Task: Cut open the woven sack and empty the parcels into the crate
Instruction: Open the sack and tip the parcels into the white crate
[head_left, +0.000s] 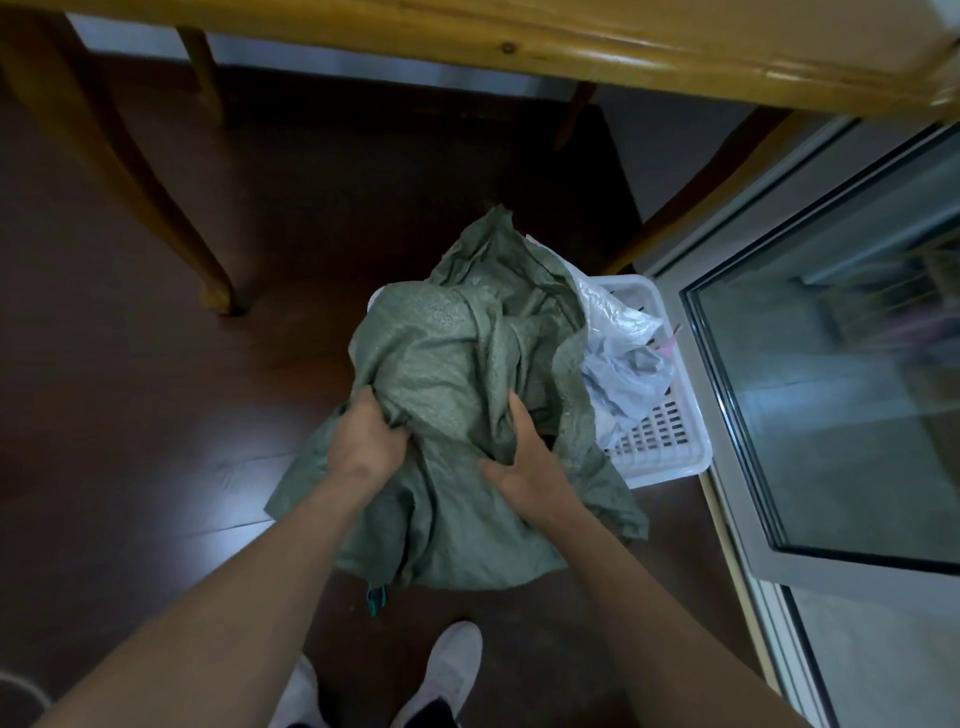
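Green woven sack (457, 395) is draping over the white crate (670, 447), long axis running away from the person, mouth at the far end. Left hand (366, 441) is bunching near-end fabric; right hand (530, 462) is gripping a fold, nearer the crate. Plastic-wrapped parcels (618, 358) are spilling out crate-side.

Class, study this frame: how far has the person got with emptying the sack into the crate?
Done: pale plastic-wrapped parcels already lie in the white slotted plastic crate. In hand: the left hand and right hand grip the crumpled green woven sack over the crate. Left: whether anything remains inside the sack cannot be seen.
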